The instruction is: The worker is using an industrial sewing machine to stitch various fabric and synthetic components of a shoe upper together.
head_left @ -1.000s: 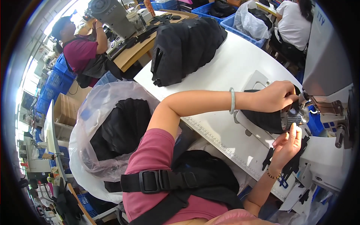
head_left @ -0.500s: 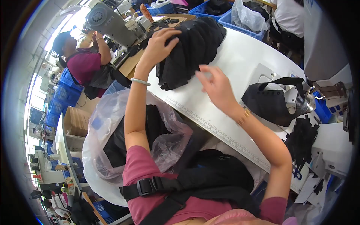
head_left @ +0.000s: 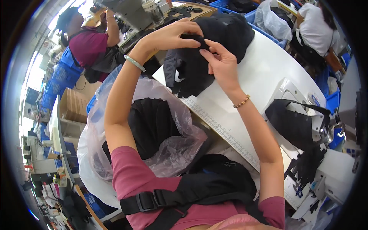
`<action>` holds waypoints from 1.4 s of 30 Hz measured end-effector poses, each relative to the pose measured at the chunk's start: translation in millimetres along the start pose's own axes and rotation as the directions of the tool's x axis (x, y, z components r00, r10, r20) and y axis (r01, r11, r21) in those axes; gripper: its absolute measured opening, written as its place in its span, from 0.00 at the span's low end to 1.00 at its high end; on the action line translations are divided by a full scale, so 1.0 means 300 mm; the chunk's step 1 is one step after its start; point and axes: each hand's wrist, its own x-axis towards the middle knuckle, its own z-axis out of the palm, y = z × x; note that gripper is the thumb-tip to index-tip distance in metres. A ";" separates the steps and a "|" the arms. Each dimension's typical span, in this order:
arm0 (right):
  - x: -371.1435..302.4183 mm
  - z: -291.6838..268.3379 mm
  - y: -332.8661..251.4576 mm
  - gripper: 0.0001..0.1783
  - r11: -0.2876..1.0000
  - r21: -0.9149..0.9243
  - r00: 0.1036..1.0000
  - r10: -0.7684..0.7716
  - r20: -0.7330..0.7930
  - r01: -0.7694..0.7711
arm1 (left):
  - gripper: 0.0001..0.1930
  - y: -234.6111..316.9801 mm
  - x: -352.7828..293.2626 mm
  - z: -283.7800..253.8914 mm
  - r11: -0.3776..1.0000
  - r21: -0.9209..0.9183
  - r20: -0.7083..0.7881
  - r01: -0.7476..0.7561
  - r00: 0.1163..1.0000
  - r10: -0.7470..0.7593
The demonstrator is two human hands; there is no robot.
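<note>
A stack of black fabric pieces point(head_left: 232, 36) lies at the far end of the white table point(head_left: 264, 69). My left hand point(head_left: 176, 36) reaches over the stack's left side, its thumb and fingers closed on an edge of black fabric. Close beside it, my right hand point(head_left: 224, 67) pinches the same raised bit of fabric between thumb and fingertips. Part of a fabric piece with grey markings point(head_left: 170, 71) hangs below my left hand.
A clear plastic bag point(head_left: 184, 143) of black fabric stands left of the table. At right, a black piece point(head_left: 289, 119) rests on a sewing machine, with black strips point(head_left: 306, 165) nearby. A printed ruler point(head_left: 222, 132) runs along the table's near edge. Two people sit beyond.
My right hand has moved up and left to meet my left hand at the stack. A fabric edge is now lifted between them. The view has shifted slightly.
</note>
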 end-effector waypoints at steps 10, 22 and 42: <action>-0.096 -0.010 -0.118 0.15 1.000 -0.019 0.991 -0.006 0.136 0.009 | 0.12 0.094 -0.124 0.041 0.685 -0.699 -0.055 0.203 0.941 -0.335; -0.107 -0.068 -0.187 0.18 0.997 -0.081 0.973 0.008 0.229 0.011 | 0.10 0.143 -0.113 0.059 0.498 -0.858 -0.073 0.124 0.931 -0.357; -0.150 -0.175 -0.226 0.18 0.983 -0.185 0.915 0.089 0.393 -0.016 | 0.13 0.362 -0.208 0.150 0.222 -0.955 0.059 0.196 0.861 -0.505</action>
